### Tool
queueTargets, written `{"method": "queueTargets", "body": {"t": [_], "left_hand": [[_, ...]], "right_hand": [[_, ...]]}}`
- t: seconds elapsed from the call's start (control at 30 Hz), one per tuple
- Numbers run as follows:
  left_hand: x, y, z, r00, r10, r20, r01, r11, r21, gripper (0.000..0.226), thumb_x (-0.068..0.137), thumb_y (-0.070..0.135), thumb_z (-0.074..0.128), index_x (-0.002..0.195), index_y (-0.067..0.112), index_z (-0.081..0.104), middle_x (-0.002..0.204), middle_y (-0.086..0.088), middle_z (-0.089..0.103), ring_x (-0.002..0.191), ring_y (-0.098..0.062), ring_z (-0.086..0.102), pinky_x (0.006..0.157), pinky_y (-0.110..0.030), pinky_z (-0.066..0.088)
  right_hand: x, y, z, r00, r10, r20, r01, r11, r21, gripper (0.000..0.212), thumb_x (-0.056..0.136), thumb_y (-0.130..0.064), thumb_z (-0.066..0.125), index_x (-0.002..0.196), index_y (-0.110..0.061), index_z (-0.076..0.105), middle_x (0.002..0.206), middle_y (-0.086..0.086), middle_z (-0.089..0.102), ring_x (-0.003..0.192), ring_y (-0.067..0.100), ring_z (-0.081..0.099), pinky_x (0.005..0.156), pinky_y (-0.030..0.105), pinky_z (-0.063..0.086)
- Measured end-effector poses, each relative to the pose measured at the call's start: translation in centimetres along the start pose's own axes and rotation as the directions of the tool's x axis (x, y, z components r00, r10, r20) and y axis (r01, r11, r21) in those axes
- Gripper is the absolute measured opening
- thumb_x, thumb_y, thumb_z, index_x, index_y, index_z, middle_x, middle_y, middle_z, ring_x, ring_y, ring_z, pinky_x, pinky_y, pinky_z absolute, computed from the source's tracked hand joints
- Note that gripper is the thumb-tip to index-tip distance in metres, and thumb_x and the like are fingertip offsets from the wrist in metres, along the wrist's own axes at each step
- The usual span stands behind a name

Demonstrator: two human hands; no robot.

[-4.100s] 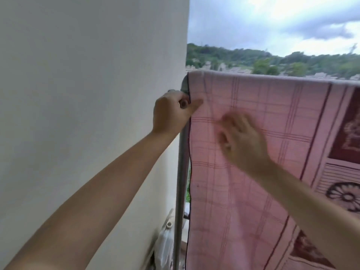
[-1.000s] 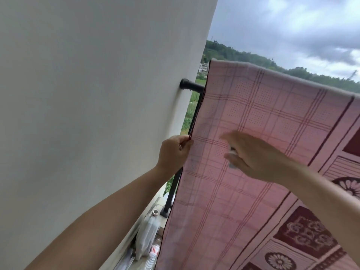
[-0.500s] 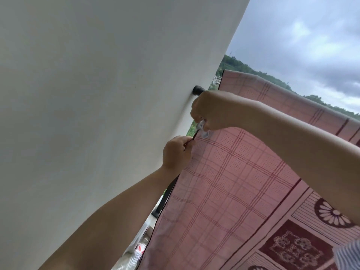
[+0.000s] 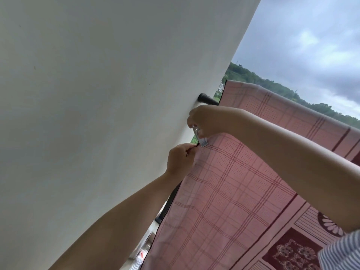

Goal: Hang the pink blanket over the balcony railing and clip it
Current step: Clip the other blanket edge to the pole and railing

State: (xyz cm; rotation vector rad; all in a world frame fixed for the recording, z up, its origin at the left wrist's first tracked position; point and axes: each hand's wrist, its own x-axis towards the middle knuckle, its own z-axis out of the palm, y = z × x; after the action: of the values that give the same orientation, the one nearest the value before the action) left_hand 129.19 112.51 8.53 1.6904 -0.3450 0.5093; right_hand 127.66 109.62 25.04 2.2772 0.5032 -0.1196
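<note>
The left hand [image 4: 180, 159] pinches the pink checked blanket [image 4: 233, 191] edge, and at one o'clock the right hand [image 4: 202, 121] squeezes a small white plastic clip [image 4: 201, 140] that might slip off loose cloth.

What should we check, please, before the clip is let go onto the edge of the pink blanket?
1. Pink blanket draped over the railing: ok.
2. Left hand pinches the blanket's edge: ok.
3. Right hand holds the clip: ok.
4. Clip tip at the blanket's edge: ok.
5. Clip bites both layers: cannot tell.
6. Clip open or closed: cannot tell.
</note>
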Motion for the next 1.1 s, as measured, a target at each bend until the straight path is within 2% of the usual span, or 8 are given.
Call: {"method": "queueTargets", "body": {"t": [0.13,0.23,0.33,0.5,0.6,0.7,0.8,1.1], "left_hand": [[-1.2,-1.9,-2.5,0.964,-0.256,0.078,0.265,0.949,-0.167,0.016,0.089,0.013,0.05,0.086,0.002,0.061,0.058,-0.005,0.052,0.048,-0.018,0.046,0.048,-0.023,0.037],[-2.6,-5.4,-4.9,0.807,-0.564,0.177,0.575,0.682,-0.452,0.014,0.084,0.012,0.039,0.073,0.014,0.048,0.068,-0.002,0.04,0.059,-0.015,0.04,0.053,-0.023,0.034],[-4.2,-8.0,-6.9,0.719,-0.651,0.244,0.648,0.503,-0.572,0.03,0.089,-0.001,0.025,0.069,0.014,0.042,0.071,-0.003,0.034,0.063,-0.014,0.035,0.06,-0.027,0.031],[-6.7,-9.6,-9.2,0.702,-0.619,0.353,0.711,0.581,-0.395,0.019,0.094,0.0,0.037,0.086,0.012,0.05,0.073,0.0,0.04,0.067,-0.009,0.04,0.064,-0.022,0.036],[-8.4,-11.4,-10.0,0.701,-0.666,0.255,0.712,0.642,-0.283,0.03,0.088,-0.003,0.052,0.118,-0.003,0.051,0.075,0.004,0.05,0.062,0.002,0.053,0.056,-0.011,0.041],[-10.1,-13.1,-10.5,0.677,-0.694,0.245,0.736,0.63,-0.247,0.035,0.084,-0.008,0.055,0.119,-0.009,0.051,0.073,0.004,0.051,0.046,0.011,0.055,0.045,-0.004,0.041],[-11.1,-14.1,-10.7,0.619,-0.735,0.277,0.785,0.572,-0.237,0.035,0.084,-0.002,0.057,0.119,-0.003,0.053,0.075,0.006,0.053,0.065,-0.001,0.05,0.056,-0.014,0.039],[-11.1,-16.2,-9.6,0.604,-0.755,0.256,0.79,0.522,-0.322,0.034,0.08,-0.008,0.059,0.114,-0.002,0.054,0.078,0.002,0.056,0.071,-0.007,0.053,0.061,-0.013,0.048]], "right_hand": [[-0.8,-0.3,1.8,0.995,0.014,-0.098,-0.021,0.997,-0.071,0.043,0.087,-0.019,0.052,0.128,-0.011,0.042,0.128,0.006,0.05,0.122,0.024,0.045,0.104,0.041,0.04],[-1.7,-2.5,4.0,0.969,-0.114,-0.218,0.042,0.95,-0.311,0.046,0.088,-0.011,0.045,0.134,-0.012,0.037,0.146,0.007,0.033,0.142,0.025,0.011,0.115,0.048,-0.002],[-1.6,-6.1,7.2,0.943,-0.289,-0.165,0.218,0.911,-0.35,0.033,0.089,-0.009,0.041,0.12,-0.01,0.051,0.139,0.006,0.044,0.14,0.025,0.019,0.108,0.044,-0.017],[2.0,-12.2,13.7,0.922,-0.379,0.081,0.388,0.908,-0.161,0.033,0.092,-0.028,0.043,0.116,-0.008,0.054,0.125,0.01,0.056,0.122,0.026,0.045,0.115,0.044,0.014],[5.3,-14.5,16.4,0.929,-0.294,0.226,0.318,0.945,-0.074,0.048,0.088,-0.045,0.047,0.122,-0.012,0.05,0.128,0.008,0.054,0.122,0.026,0.044,0.109,0.044,0.027],[7.6,-15.1,17.7,0.893,-0.146,0.425,0.192,0.979,-0.069,0.063,0.085,-0.055,0.045,0.13,-0.012,0.042,0.135,0.007,0.048,0.125,0.027,0.044,0.104,0.041,0.035],[9.4,-14.9,18.5,0.808,-0.082,0.583,0.106,0.994,-0.007,0.066,0.087,-0.052,0.045,0.137,-0.011,0.033,0.144,0.006,0.038,0.13,0.029,0.039,0.108,0.042,0.035],[9.2,-14.8,18.6,0.868,-0.081,0.49,0.048,0.996,0.08,0.05,0.085,-0.031,0.06,0.126,-0.006,0.044,0.127,0.006,0.053,0.113,0.024,0.054,0.096,0.035,0.044]]}}
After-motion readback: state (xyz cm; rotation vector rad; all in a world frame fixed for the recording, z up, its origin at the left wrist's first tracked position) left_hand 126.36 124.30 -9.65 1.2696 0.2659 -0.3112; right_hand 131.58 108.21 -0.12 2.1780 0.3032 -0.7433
